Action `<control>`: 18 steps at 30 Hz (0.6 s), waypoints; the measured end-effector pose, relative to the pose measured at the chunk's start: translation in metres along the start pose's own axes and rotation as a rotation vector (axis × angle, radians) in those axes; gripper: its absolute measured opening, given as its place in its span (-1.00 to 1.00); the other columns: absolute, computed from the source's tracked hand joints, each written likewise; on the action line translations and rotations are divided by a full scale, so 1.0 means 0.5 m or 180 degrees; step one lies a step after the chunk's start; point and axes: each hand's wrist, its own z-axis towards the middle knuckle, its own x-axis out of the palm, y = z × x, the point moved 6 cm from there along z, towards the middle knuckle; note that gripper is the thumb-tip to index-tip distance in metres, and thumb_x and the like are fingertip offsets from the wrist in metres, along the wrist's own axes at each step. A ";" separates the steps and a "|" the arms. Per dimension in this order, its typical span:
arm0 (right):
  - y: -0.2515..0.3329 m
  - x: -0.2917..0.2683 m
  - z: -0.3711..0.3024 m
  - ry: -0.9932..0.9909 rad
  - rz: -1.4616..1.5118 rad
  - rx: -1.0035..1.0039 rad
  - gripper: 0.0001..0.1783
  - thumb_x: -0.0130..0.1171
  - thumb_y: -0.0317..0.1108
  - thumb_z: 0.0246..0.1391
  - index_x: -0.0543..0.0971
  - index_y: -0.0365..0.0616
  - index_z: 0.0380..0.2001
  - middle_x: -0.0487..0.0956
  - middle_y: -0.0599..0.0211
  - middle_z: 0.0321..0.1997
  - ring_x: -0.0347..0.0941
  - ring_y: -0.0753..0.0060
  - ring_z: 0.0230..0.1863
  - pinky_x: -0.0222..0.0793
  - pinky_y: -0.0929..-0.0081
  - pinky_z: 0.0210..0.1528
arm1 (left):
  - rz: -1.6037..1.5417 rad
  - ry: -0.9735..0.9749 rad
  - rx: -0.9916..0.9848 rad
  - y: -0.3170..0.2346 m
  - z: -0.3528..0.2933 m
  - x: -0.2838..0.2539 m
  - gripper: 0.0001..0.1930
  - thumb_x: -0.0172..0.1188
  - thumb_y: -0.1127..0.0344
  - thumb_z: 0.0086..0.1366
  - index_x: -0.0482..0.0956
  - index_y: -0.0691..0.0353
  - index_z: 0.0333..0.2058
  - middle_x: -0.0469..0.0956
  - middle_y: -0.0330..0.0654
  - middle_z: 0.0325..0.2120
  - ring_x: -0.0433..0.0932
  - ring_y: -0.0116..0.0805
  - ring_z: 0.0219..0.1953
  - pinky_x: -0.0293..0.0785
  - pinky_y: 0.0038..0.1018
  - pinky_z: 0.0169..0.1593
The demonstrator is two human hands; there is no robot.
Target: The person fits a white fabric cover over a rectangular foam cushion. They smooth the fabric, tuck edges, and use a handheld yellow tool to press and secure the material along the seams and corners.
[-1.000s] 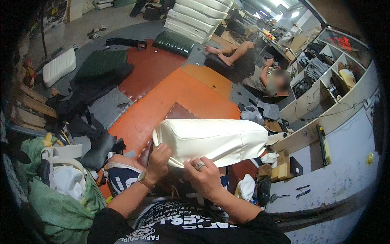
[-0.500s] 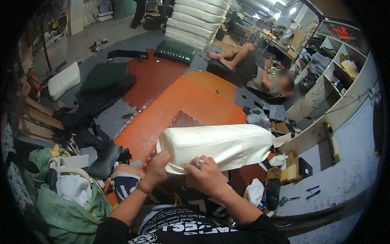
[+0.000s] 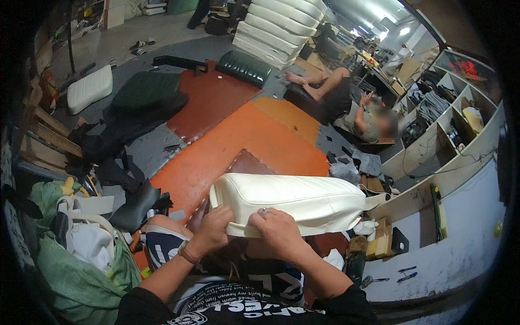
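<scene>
A long cream seat cushion (image 3: 292,197) with a stitched vinyl cover lies crosswise in front of me, over my lap. My left hand (image 3: 215,227) is closed on the cover's loose lower edge at the cushion's near left corner. A short way to the right, my right hand (image 3: 276,230), with a ring on one finger, pinches the same edge. Between the two hands the flap of the cover is stretched out. The cushion's underside and most of my fingertips are hidden.
A green sack (image 3: 89,292) of scraps stands at my left. Stacked cream cushions (image 3: 276,32) and a dark green cushion (image 3: 244,69) are at the back. Another person (image 3: 357,114) reclines on the floor at the right, by open shelves (image 3: 422,154). Pliers (image 3: 374,281) lie at right.
My view has shifted, moving the background slightly. Both hands stay on the cover's edge, the right one now turned with its fingers curled more tightly.
</scene>
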 end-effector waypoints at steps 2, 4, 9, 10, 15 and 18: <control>0.001 -0.005 0.006 -0.0007 0.0114 0.0047 -0.48 0.60 -0.12 -0.29 0.52 -0.06 -0.31 0.62 0.16 -0.28 0.63 -0.01 -0.18 0.54 0.12 -0.13 | 0.0134 0.0094 -0.0017 0.002 -0.006 -0.002 -0.63 0.45 0.36 0.00 0.41 0.30 -0.33 0.46 0.07 -0.31 0.49 0.20 -0.20 0.44 -0.06 -0.15; 0.007 -0.015 0.008 -0.0068 0.0205 0.0172 -0.50 0.60 -0.13 -0.26 0.53 -0.07 -0.32 0.64 0.17 -0.26 0.62 0.00 -0.17 0.54 0.12 -0.13 | 0.0288 0.0195 -0.0033 -0.007 -0.011 -0.004 -0.50 0.59 0.23 -0.02 0.46 0.29 -0.24 0.48 0.05 -0.26 0.52 0.17 -0.14 0.46 -0.09 -0.10; 0.010 -0.042 -0.002 -0.0051 0.0699 0.0127 -0.46 0.65 -0.09 -0.16 0.62 -0.10 -0.18 0.64 0.17 -0.24 0.60 0.02 -0.07 0.50 0.20 -0.06 | -0.1238 -0.0167 -0.0610 -0.026 -0.044 -0.065 0.06 0.72 -0.27 -0.23 0.46 0.29 0.13 0.52 -0.02 0.01 0.55 -0.02 0.16 0.48 -0.22 0.22; 0.012 -0.050 -0.005 -0.0057 0.0959 0.0028 -0.44 0.66 -0.09 -0.14 0.64 -0.10 -0.13 0.64 0.17 -0.23 0.59 0.03 -0.05 0.49 0.22 -0.05 | -0.2392 -0.0600 -0.1092 -0.012 -0.062 -0.059 0.11 0.72 -0.28 -0.23 0.43 0.29 0.19 0.52 -0.03 0.08 0.53 -0.05 0.21 0.45 -0.21 0.29; 0.109 -0.094 -0.023 -0.0826 0.1890 -0.0497 -0.30 0.69 -0.11 -0.10 0.66 -0.14 0.10 0.63 0.04 0.08 0.57 -0.02 0.09 0.50 0.14 0.16 | -0.4668 -0.0503 -0.1006 -0.057 -0.081 -0.068 0.43 0.25 -0.82 -0.27 0.25 0.11 0.46 0.40 0.03 0.33 0.39 0.02 0.40 0.28 0.04 0.50; 0.191 -0.088 0.001 -0.1086 0.2052 -0.1237 -0.20 0.71 -0.22 -0.16 0.60 -0.12 0.18 0.62 0.04 0.15 0.58 -0.04 0.13 0.50 0.02 0.21 | -0.4446 -0.0387 -0.0772 -0.077 -0.080 -0.069 0.39 0.26 -0.80 -0.18 0.23 0.12 0.46 0.35 0.05 0.34 0.34 0.04 0.42 0.35 0.04 0.45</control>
